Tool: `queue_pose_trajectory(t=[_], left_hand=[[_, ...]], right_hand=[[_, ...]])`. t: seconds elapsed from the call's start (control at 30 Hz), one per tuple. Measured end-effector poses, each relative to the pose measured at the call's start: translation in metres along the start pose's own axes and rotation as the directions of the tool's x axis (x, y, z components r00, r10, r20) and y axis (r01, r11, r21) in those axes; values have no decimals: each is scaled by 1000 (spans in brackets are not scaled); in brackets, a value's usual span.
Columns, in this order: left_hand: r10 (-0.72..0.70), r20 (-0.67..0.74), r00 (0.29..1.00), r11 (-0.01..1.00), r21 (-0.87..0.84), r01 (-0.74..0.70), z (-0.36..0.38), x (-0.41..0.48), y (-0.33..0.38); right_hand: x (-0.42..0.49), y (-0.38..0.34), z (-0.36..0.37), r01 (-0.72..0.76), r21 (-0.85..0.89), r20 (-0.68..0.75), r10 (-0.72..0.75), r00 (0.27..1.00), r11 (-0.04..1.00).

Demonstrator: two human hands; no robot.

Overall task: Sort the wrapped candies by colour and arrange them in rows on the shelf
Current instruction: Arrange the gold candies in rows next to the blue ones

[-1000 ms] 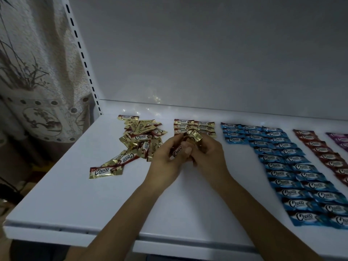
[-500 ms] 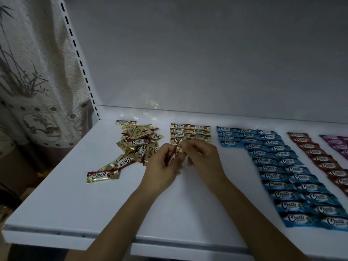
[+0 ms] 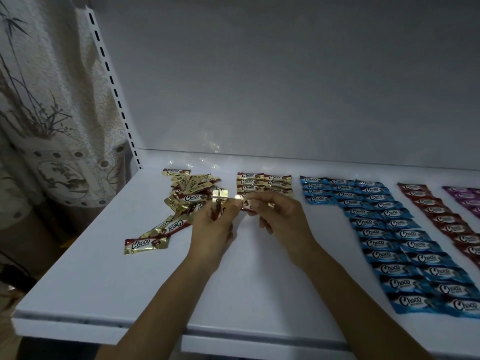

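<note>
My left hand (image 3: 214, 227) grips a few gold wrapped candies (image 3: 220, 202), whose foil ends stick up above its fingers. My right hand (image 3: 281, 219) pinches one gold candy (image 3: 246, 203) by its end, just in front of the short gold rows (image 3: 262, 182). A loose pile of gold candies (image 3: 191, 194) lies to the left, with a single gold candy (image 3: 146, 245) nearer the front. Blue rows (image 3: 389, 229), red rows (image 3: 441, 216) and purple rows (image 3: 467, 197) fill the right of the white shelf (image 3: 130, 281).
The shelf's grey back panel (image 3: 285, 87) rises behind the candies. A perforated white upright (image 3: 111, 81) stands at the back left corner. A patterned curtain (image 3: 46, 113) hangs left of the shelf. The shelf's front edge (image 3: 104, 326) runs below my forearms.
Both hands have stayed together over the shelf in front of the gold rows. The candy passed between them now sits in my right hand's pinch, lower and closer to the gold rows.
</note>
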State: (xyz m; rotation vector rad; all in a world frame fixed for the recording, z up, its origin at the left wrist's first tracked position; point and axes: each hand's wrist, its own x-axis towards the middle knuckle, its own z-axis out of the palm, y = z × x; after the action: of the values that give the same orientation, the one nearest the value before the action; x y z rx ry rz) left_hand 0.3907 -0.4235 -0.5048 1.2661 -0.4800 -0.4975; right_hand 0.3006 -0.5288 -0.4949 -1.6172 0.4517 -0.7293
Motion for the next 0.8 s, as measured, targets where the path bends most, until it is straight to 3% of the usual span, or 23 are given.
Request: queue_pose_trajectory(t=[0.17,0.37,0.47,0.5,0.57,0.63,0.73,0.8], left_hand=[[-5,-17,1000,997,-83,3,-2,2,-1],[72,126,989,977,190,-95,6,-6,2],[62,126,990,981,177,-84,3,-5,1],[50,127,991,990,127,-66,3,-5,-1],[33,132,991,997,59,-41,4,-5,-2],[19,129,992,998,48,-26,6,-7,0],[7,119,993,999,38,-12,9,-7,0],[-4,105,994,1000,14,2,8,-6,0]], right_hand=[[1,3,2,-87,197,15,86,996,976],[9,9,-4,-174,373,18,181,983,911],[12,5,-8,-134,436,21,139,990,890],[13,5,-13,-87,349,-18,100,995,933],[18,12,-28,-17,-107,-92,7,996,994],[20,23,-37,1,-535,-42,-28,999,845],[16,30,-38,-8,-732,-41,-33,999,681],[15,28,-38,26,-812,-51,-116,992,582]])
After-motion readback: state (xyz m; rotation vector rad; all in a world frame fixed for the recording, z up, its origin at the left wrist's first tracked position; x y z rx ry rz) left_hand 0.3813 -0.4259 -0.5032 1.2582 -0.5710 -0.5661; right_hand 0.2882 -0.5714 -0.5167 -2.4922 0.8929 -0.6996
